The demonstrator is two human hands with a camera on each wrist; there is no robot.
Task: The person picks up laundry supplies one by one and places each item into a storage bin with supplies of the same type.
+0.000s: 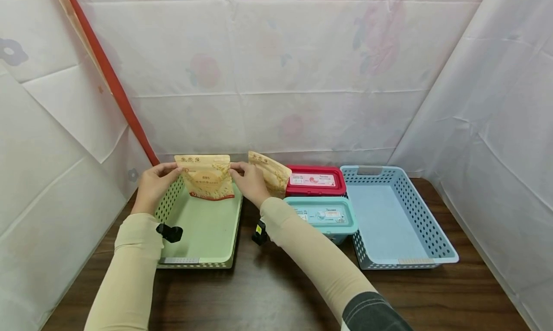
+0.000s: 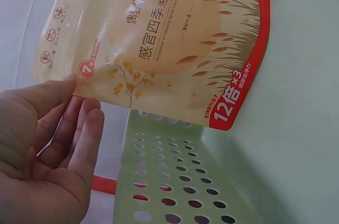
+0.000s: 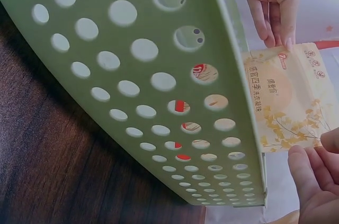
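Note:
A yellow laundry capsule pouch [image 1: 206,180] with a red lower band hangs upright over the light green basket [image 1: 200,235]. My left hand [image 1: 154,183] pinches its left edge near the top. On the opposite edge, my right hand [image 1: 251,181] grips the pouch between thumb and fingers. The left wrist view shows the printed front of the pouch [image 2: 159,38] tilted above the basket floor. Through the holes of the green basket wall [image 3: 122,60], the right wrist view shows the pouch's red band. Whether the pouch touches the basket floor, I cannot tell.
Just right of my right hand stands a second yellow pouch [image 1: 273,173], partly hidden. Beyond it are a box with a red lid [image 1: 317,189] and a box with a teal lid [image 1: 317,228]. A blue basket [image 1: 380,220] sits farther right on the dark wood table [image 1: 259,302].

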